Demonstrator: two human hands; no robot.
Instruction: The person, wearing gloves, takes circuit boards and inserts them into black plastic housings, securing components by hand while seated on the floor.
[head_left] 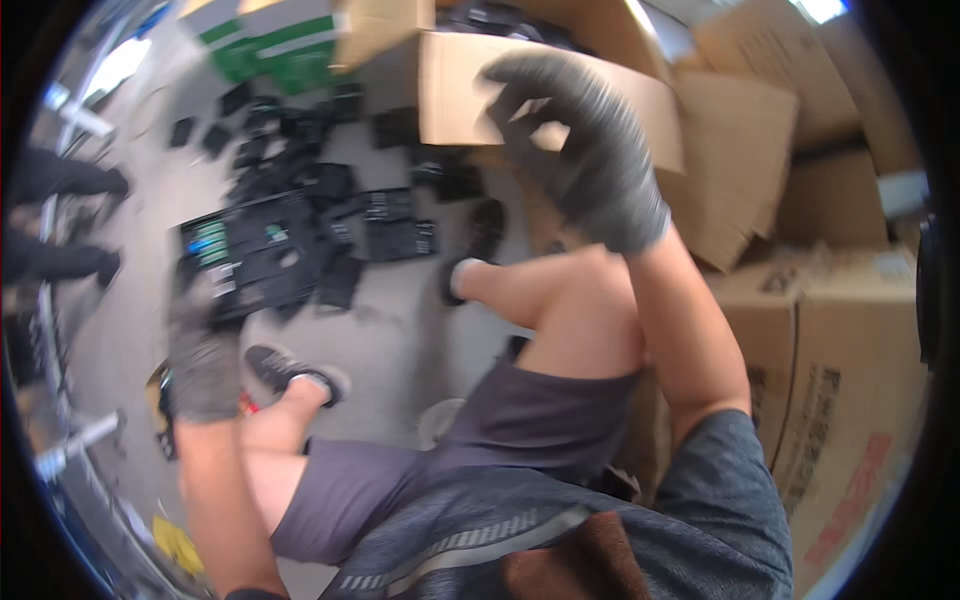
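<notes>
Both of my hands wear dark grey work gloves. My left hand (205, 365) is at the lower left edge of a black flat panel (265, 270) that looks like an opened laptop body with green circuit boards. Motion smears its fingers, so whether they grip the panel is unclear. My right hand (600, 160) is raised in front of an open cardboard box (455, 95), fingers curved and apart, with nothing visible between them. Dark items (490, 18) lie inside that box, too blurred to name.
A heap of black electronic parts (290, 135) spreads over the grey floor (385, 345) ahead. Green-and-white boxes (290, 50) stand behind it. Cardboard boxes (840, 360) crowd my right side. Another person's legs (65, 180) show at far left. My own legs are spread around the floor area.
</notes>
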